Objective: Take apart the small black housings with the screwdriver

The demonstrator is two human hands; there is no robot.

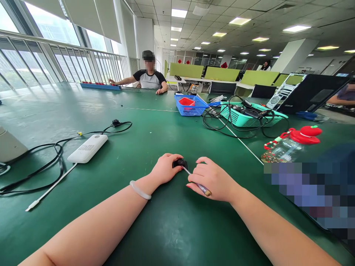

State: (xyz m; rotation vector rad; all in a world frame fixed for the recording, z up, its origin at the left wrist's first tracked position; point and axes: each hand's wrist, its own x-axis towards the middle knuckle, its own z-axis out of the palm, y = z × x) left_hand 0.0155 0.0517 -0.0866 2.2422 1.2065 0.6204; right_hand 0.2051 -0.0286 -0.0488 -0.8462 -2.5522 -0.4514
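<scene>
So the right hand [213, 180] pinches a slim purplish tool with a tan end [200, 187], tip seemingly on the small glossy black piece [181, 162] that the left hand [166, 168] pinches, thumb and fingers, down at the smooth green tabletop [177, 229]. Looks like fiddly tip-work; next move probably wants steady pressure. Beyond: a rounded white plastic brick [88, 149].

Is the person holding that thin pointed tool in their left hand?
No, the right hand holds the thin tool, while the left hand grips the small black object.
</scene>
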